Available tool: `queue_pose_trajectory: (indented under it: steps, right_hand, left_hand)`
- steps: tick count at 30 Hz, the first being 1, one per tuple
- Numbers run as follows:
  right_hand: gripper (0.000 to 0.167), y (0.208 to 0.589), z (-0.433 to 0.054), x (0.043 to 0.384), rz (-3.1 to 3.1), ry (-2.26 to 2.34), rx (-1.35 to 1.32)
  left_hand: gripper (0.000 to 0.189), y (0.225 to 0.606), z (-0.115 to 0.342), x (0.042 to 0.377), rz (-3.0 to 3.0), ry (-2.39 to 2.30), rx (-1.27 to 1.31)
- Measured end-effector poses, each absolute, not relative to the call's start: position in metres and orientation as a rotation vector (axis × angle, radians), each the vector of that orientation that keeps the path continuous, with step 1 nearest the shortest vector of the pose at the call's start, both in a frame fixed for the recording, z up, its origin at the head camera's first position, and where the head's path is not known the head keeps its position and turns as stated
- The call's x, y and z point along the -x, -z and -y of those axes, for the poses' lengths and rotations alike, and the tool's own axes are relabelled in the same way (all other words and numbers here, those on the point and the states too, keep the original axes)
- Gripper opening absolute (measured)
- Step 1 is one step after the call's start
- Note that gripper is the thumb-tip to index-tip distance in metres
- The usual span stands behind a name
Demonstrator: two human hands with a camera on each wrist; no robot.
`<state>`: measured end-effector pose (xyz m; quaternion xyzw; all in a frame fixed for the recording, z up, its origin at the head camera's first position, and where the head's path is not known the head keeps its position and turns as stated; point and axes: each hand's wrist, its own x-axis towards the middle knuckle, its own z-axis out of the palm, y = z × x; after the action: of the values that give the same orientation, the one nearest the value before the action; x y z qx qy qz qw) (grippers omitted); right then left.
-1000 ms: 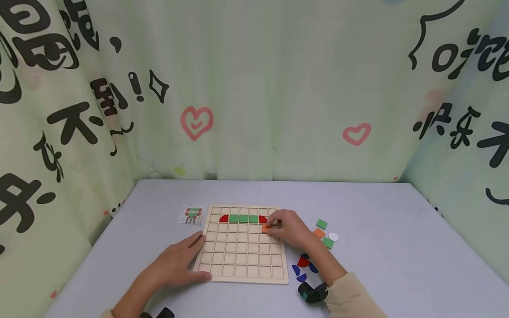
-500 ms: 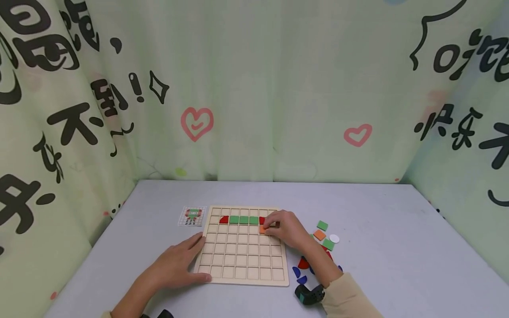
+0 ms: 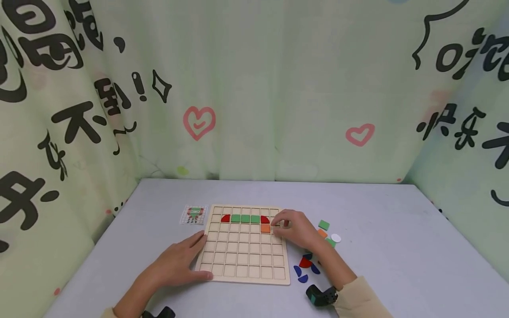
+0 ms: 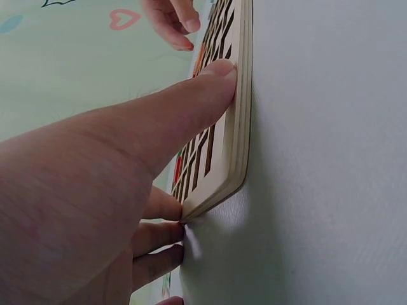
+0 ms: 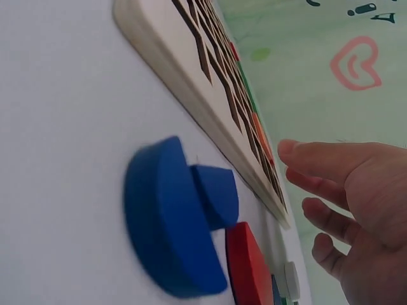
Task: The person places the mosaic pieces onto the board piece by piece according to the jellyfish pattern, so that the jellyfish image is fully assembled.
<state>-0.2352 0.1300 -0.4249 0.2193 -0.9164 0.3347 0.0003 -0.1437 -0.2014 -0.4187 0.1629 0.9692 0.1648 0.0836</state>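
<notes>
A wooden grid board [image 3: 244, 281] lies on the table. One row holds several green squares [image 3: 245, 218] between a red piece [image 3: 226, 218] on the left and another red piece [image 3: 264, 219] on the right. Directly below the right red piece, an orange square [image 3: 265, 228] sits in its cell. My right hand [image 3: 299, 230] hovers just right of that square, fingers loosely bent and holding nothing. At the board's near-left corner, my left hand [image 3: 179, 263] rests its straight thumb [image 4: 184, 111] on the front rim, with its fingers extended along the left side.
A printed card [image 3: 194, 215] with a robot figure lies left of the board. Loose pieces lie on the right: a green square [image 3: 324, 225], a white disc [image 3: 336, 238], a red piece [image 3: 305, 263] and several blue ones [image 3: 303, 278]. A black wrist device [image 3: 321, 295] is near the right sleeve.
My right hand let go of the orange square, leaving it in the cell under the right red piece, and drew slightly right. My left hand stays on the board.
</notes>
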Motion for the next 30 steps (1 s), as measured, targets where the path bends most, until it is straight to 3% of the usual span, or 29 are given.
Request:
queue_pose_trajectory:
  steps: [30]
  right_hand:
    - [0.022, 0.417, -0.199, 0.226, 2.977, -1.029, -0.273]
  left_hand:
    - [0.103, 0.418, 0.201, 0.141, -2.901, -0.511, -0.512]
